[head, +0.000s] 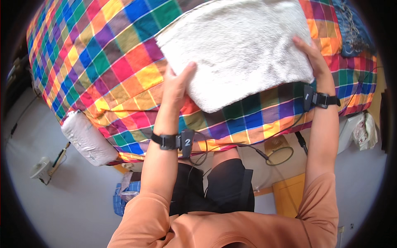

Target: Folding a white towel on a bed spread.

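Observation:
A white, fluffy cloth (238, 52), towel-like and roughly rectangular, is held over a bed or similar surface with a multicoloured checked cover (124, 65). My left hand (178, 82) grips its left edge, the thumb lying on top and the fingers hidden beneath. At the right edge, my right hand (313, 59) holds the cloth in the same way, thumb on the upper face. The cloth's near corner hangs toward me. Each wrist wears a black strap with a small device, and cables run from them.
A white rolled bundle (90, 139) lies at the cover's near left corner. Blue denim-like fabric with chains (353, 31) is at the far right. Below the edge are a racket (279, 156), a white plastic bag (365, 131) and a blue checked bag (125, 195).

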Tool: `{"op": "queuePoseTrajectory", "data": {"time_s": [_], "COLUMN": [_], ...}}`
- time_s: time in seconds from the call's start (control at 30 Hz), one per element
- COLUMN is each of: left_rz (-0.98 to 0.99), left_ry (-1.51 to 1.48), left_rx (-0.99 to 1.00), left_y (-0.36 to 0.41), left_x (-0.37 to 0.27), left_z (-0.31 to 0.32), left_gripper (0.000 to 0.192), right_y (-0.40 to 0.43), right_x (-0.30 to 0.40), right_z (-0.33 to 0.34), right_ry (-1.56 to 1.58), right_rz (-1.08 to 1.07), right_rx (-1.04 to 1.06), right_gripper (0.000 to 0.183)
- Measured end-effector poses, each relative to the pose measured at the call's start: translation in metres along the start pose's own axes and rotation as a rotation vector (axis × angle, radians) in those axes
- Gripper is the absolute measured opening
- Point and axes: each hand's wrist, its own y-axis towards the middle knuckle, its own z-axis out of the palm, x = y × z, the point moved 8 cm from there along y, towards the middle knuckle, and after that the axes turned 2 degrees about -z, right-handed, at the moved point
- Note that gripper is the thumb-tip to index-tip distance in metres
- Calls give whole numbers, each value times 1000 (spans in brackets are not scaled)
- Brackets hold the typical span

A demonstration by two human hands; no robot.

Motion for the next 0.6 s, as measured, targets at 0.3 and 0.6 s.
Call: {"op": "queuePoseTrajectory", "data": {"time_s": [0.3,0.6], "left_rz": [224,375], "left_ry": [44,68], "left_rx": [73,-71], "left_y": [-52,-217], "left_x": [-46,-116], "left_z": [-57,-297], "left_gripper": [39,42], "right_y": [-89,-157], "right_x": [51,8], "right_z": [77,314], "right_ry": [-145,-252], "right_rz": [-128,-146], "right_rx": [-175,-67], "right_gripper": [51,59]}}
